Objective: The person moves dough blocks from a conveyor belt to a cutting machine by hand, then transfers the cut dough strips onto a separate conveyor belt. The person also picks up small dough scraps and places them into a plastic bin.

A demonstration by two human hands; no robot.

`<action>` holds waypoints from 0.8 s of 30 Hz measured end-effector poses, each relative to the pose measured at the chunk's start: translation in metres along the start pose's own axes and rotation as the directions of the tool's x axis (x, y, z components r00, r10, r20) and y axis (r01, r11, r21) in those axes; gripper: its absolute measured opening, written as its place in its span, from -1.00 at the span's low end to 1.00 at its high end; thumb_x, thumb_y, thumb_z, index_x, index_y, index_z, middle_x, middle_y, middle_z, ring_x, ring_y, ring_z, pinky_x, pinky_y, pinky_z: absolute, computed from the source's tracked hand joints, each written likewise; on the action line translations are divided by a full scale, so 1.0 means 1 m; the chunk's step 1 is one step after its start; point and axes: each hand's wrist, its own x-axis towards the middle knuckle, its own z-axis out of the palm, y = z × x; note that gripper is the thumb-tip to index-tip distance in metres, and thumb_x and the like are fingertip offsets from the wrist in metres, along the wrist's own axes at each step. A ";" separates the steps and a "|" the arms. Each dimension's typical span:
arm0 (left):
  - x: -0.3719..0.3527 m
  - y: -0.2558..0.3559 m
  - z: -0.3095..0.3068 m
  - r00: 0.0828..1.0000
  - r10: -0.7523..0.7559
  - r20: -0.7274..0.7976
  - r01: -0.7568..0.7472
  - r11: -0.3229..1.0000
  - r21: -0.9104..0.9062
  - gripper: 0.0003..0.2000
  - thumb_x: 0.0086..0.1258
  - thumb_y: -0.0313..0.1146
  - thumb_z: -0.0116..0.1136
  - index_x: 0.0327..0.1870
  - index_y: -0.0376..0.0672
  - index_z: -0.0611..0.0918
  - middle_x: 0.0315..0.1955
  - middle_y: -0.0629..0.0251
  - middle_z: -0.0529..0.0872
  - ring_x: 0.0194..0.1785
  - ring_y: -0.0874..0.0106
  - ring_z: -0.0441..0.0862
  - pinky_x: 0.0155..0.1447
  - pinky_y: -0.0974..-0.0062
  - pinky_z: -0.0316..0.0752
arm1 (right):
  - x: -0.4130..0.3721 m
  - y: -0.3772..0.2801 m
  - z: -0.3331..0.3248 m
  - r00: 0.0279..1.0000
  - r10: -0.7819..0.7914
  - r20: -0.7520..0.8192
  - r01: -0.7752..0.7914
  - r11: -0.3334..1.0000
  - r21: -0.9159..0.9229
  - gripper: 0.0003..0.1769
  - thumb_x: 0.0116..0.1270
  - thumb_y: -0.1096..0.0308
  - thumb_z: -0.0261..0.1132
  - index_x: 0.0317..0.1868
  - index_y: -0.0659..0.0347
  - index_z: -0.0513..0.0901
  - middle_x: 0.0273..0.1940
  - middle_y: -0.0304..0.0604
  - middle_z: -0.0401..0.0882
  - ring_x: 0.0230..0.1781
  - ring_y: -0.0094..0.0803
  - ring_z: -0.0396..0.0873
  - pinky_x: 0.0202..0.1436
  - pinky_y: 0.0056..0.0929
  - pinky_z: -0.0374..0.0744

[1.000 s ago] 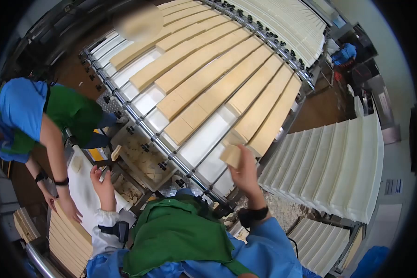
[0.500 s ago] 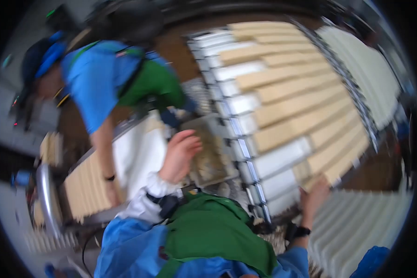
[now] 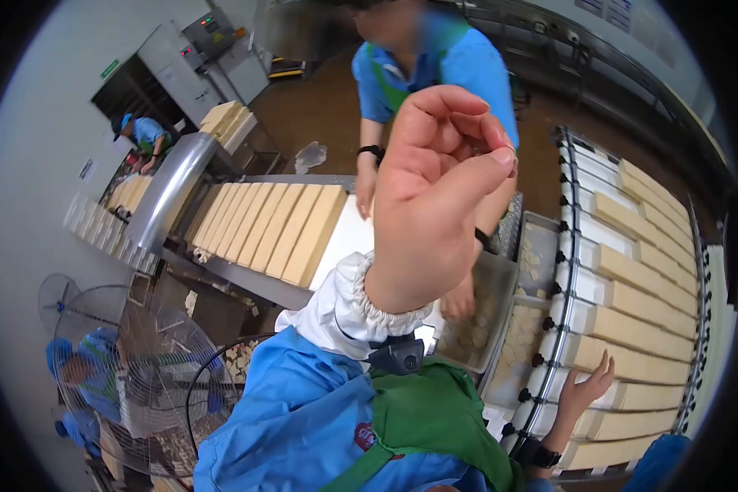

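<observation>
My left hand is raised high in front of me, its fingers curled in and the thumb tip at the fingertips, with nothing seen in it. Out to the right, my right hand hovers close over a rack-like conveyor, fingers apart and holding nothing. Nearest to it is a long pale yellow slab, one of several lying side by side on the white surface. Each slab is a flat, straight-edged strip.
A co-worker stands opposite, hands low by a tray of scraps. More slabs line a belt at left, leading from a metal hood. A wire-guarded fan stands lower left. Other people work further off.
My view has swung left. My left hand has risen and its fingers have curled in more. My right hand has come off the slabs' edge and opened. The co-worker has straightened from bending.
</observation>
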 end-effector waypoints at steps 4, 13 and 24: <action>-0.006 0.039 -0.019 0.960 0.270 0.079 -0.277 0.857 0.435 -0.57 0.25 -0.77 0.03 0.15 -0.23 0.39 -0.16 0.17 0.58 -0.08 0.45 0.52 0.04 0.48 0.44 | -0.004 -0.040 0.030 0.996 -0.046 0.070 0.043 0.998 0.040 -0.23 0.08 0.49 0.30 0.37 0.18 0.33 0.33 0.22 0.24 0.35 0.18 0.21 0.42 0.03 0.17; -0.006 0.068 -0.052 0.886 0.417 0.201 -0.438 0.613 0.658 -0.52 0.18 -0.76 0.05 0.17 -0.28 0.39 -0.10 0.11 0.58 -0.01 0.38 0.53 0.15 0.40 0.43 | 0.033 -0.068 0.082 0.971 -0.219 0.090 0.169 0.907 0.386 -0.32 0.00 0.51 0.25 0.25 0.24 0.44 0.21 0.13 0.39 0.28 0.05 0.34 0.35 -0.11 0.32; -0.072 -0.013 -0.140 0.981 -0.126 -0.148 0.193 0.716 0.671 -0.63 0.35 -0.66 0.07 0.17 -0.25 0.43 0.00 0.29 0.49 0.07 0.49 0.44 0.22 0.54 0.31 | 0.194 -0.156 -0.138 0.894 0.243 -0.375 0.434 -0.272 0.859 -0.66 0.21 0.59 0.07 0.02 0.37 0.50 -0.14 0.00 0.56 -0.11 -0.24 0.49 0.14 -0.29 0.45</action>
